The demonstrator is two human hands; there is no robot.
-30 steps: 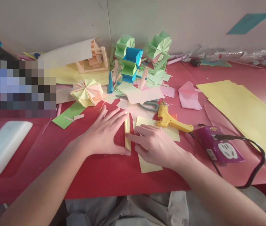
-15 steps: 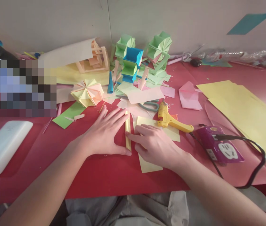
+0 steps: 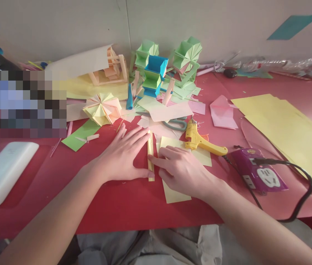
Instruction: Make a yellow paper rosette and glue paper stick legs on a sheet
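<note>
A narrow folded yellow paper strip [image 3: 150, 158] lies upright in the picture on the red table. My left hand [image 3: 125, 154] is flat and open at its left side, with fingertips at the strip's far end and thumb on its near end. My right hand [image 3: 179, 167] presses its outstretched index finger on the strip's middle; its other fingers are bent, with nothing visible in them. Beneath and behind that hand are pale yellow paper sheets [image 3: 176, 195]. A yellow glue gun [image 3: 205, 144] rests just beyond, partly on the paper.
Green-handled scissors [image 3: 182, 124] lie among paper scraps. Folded paper pieces, including a blue and green one [image 3: 154, 77], stand behind. At right are a purple power socket [image 3: 259, 173] with a black cord and large yellow sheets [image 3: 285, 129]. A white oblong device [image 3: 6, 173] lies left.
My left thumb has shifted slightly up from the strip's near end, so the end now shows below it. My right index finger stays on the strip.
</note>
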